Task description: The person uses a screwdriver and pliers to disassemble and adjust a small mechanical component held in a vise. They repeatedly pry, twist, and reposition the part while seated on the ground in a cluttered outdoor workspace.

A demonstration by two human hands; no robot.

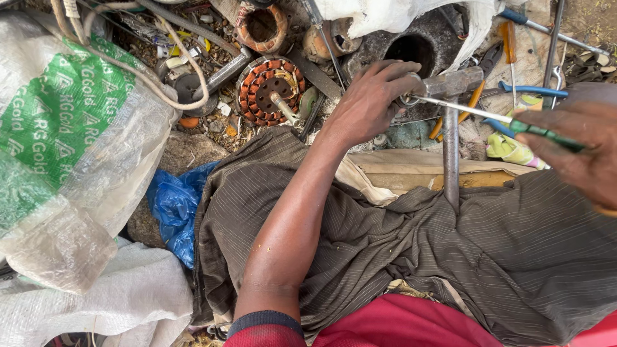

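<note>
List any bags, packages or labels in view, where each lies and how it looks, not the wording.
Printed sack: far left, big crumpled clear plastic with a green-and-white printed panel.
White sack: bottom left, plain woven, under the printed sack.
Blue bag: crumpled against the left knee.
White bag: top centre, draped over a dark round casing.
No screens or signs. Left hand is nearest that white bag.

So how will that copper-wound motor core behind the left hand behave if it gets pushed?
The motor core looks like stacked steel with copper windings, so probably heavy for its size and stiff. It lies flat among scrap, so likely to slide or snag rather than roll. Its shaft might catch.
</note>
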